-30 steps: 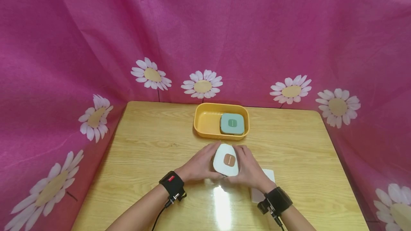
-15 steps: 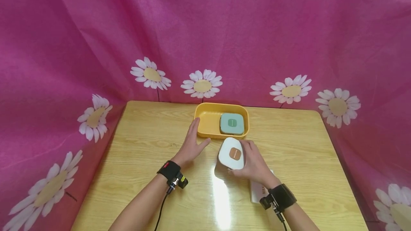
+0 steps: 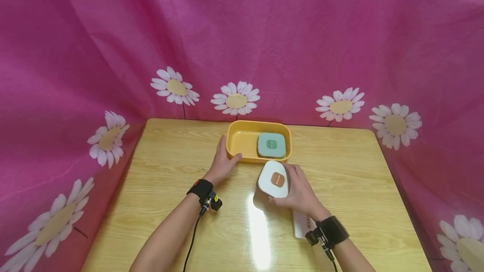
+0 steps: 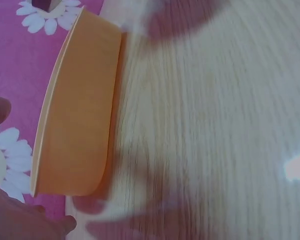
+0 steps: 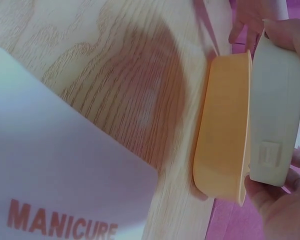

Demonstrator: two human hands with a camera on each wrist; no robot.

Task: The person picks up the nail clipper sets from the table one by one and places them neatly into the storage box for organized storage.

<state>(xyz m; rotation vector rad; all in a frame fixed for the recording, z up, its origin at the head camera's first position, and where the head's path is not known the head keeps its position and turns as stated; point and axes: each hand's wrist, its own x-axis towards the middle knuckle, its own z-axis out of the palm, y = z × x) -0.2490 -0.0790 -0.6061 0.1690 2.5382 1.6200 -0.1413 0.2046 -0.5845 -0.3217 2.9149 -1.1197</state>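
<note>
My right hand [image 3: 301,192] grips a small white case [image 3: 267,181] with a brown square label, fingers on its far side and thumb on its near side. In the right wrist view this case [image 5: 275,110] shows its side with a small latch, above the table. A yellow bin [image 3: 243,141] stands at the back of the table, with a similar green case [image 3: 271,145] in its right half. Around the bin's near left corner my left hand [image 3: 220,167] is spread, fingers along the left side and thumb by the front rim.
Partly under my right forearm lies a flat white box [image 3: 301,225]; the right wrist view shows MANICURE printed on this box [image 5: 75,165]. A pink curtain [image 3: 287,45] with daisies hangs behind and beside the wooden table [image 3: 174,171]. Cables run from both wrist cameras.
My left hand has let go of the white case and moved up and left to the yellow bin. My right hand alone now holds the case, slightly farther right and nearer the bin.
</note>
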